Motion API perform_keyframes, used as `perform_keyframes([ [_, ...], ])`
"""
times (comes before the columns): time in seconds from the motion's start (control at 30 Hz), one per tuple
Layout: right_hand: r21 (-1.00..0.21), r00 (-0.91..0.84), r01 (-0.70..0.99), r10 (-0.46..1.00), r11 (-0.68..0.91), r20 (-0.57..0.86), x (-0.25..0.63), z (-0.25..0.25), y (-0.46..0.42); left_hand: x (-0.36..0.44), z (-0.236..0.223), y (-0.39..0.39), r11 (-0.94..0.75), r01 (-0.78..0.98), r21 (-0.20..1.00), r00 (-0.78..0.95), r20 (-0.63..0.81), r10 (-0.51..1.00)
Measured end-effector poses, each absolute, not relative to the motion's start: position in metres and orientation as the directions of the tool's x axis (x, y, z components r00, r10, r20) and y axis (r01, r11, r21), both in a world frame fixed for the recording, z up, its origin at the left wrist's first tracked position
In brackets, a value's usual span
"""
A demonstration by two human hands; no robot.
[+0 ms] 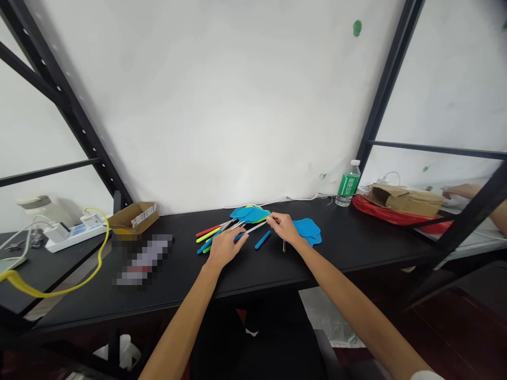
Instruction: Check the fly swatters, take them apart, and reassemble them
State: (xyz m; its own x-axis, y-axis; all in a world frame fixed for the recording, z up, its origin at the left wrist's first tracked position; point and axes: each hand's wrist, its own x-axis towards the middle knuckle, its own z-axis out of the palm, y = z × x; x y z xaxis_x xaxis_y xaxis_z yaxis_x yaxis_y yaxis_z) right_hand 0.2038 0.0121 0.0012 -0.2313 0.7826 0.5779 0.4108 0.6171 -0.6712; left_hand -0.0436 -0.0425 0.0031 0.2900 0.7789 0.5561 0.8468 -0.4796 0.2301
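My left hand (225, 246) is closed on the blue grip at one end of a thin metal rod (256, 227). The fingers of my right hand (282, 227) pinch the other end of that rod. Left of my hands lies a bunch of rods with red, yellow, blue and green handles (208, 238). Flat blue paddle-like heads (250, 214) lie behind them. A loose blue handle (263, 239) rests between my hands. Beneath my right hand a second metal rod (284, 246) shows in part, and blue flat heads (308, 231) are stacked to its right.
On the black table (182, 274) stand an open cardboard box (134, 219) at left and a water bottle (348, 183) at right. A yellow cable (101, 248) hangs beside a power strip (75, 237). Beyond the right frame post, another person's hand (461, 191) is near a cardboard package (412, 200).
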Motion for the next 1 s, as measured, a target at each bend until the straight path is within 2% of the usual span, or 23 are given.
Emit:
perform_keyframes([
  [0.27,-0.639,-0.26,0.434,0.768,0.634,0.586,0.201,0.004,0.008,-0.037,0.005,-0.047,-0.44,0.895,0.072,0.33,0.556,0.762],
  [0.47,-0.619,-0.281,0.472,0.773,0.627,0.569,0.2,0.004,0.006,-0.037,0.005,-0.047,-0.451,0.886,0.106,0.324,0.556,0.766],
  [0.57,-0.566,-0.254,0.563,0.778,0.603,0.575,0.2,0.005,0.006,-0.038,0.003,-0.045,-0.457,0.882,0.114,0.319,0.569,0.758],
  [0.67,-0.47,-0.09,0.764,0.794,0.442,0.601,0.203,0.007,0.006,-0.039,0.003,-0.044,-0.449,0.885,0.12,0.308,0.573,0.76],
  [0.8,-0.379,0.157,0.921,0.8,0.093,0.579,0.216,0.008,0.01,-0.039,0.002,-0.044,-0.438,0.89,0.125,0.295,0.575,0.764],
  [0.9,-0.349,0.264,0.93,0.865,-0.111,0.427,0.23,0.003,0.014,-0.04,0.002,-0.044,-0.442,0.886,0.143,0.289,0.574,0.766],
  [1.0,-0.339,0.297,0.919,0.921,-0.204,0.252,0.239,-0.001,0.018,-0.04,0.002,-0.044,-0.448,0.879,0.166,0.286,0.567,0.772],
])
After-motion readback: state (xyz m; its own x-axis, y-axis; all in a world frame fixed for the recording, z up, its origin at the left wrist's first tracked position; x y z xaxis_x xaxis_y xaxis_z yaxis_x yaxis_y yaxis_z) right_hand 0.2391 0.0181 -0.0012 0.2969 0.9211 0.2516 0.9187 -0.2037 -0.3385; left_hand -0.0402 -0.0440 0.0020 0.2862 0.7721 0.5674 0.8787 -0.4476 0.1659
